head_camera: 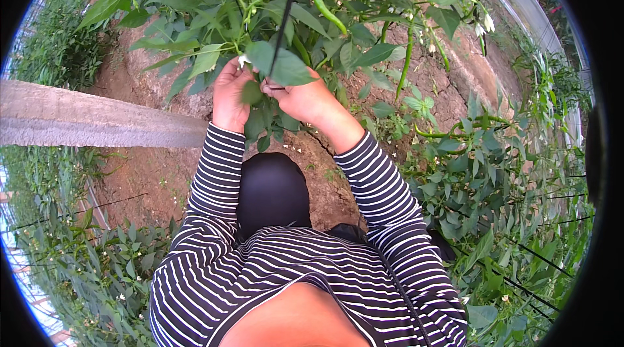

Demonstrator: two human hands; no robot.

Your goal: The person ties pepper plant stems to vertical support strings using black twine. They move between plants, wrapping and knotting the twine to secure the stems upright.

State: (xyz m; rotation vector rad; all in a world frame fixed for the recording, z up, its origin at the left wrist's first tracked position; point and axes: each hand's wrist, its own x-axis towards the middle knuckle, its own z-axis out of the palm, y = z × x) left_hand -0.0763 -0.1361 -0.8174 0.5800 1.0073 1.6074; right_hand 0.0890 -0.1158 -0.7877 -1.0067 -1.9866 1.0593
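Observation:
A leafy chilli pepper plant (287, 15) fills the top of the view, with long green peppers (324, 8) and white flowers hanging from it. My left hand (233, 93) is among its lower leaves, fingers bent beside a white blossom (243, 60); what its fingertips touch is hidden. Close by on the right, my right hand (304, 97) has its fingers curled around a thin dark strand (278, 88), which looks like cord. A large leaf partly covers those fingers. One black support cord (287, 10) slants down from above towards the right hand.
A pale concrete-like post (102, 115) juts in from the left, ending near my left wrist. My dark-clothed knee (274, 191) is below the hands. Cracked bare soil (319, 181) lies beneath. More pepper plants (468, 171) and black cords (516, 283) stand at the right, others (112, 269) at lower left.

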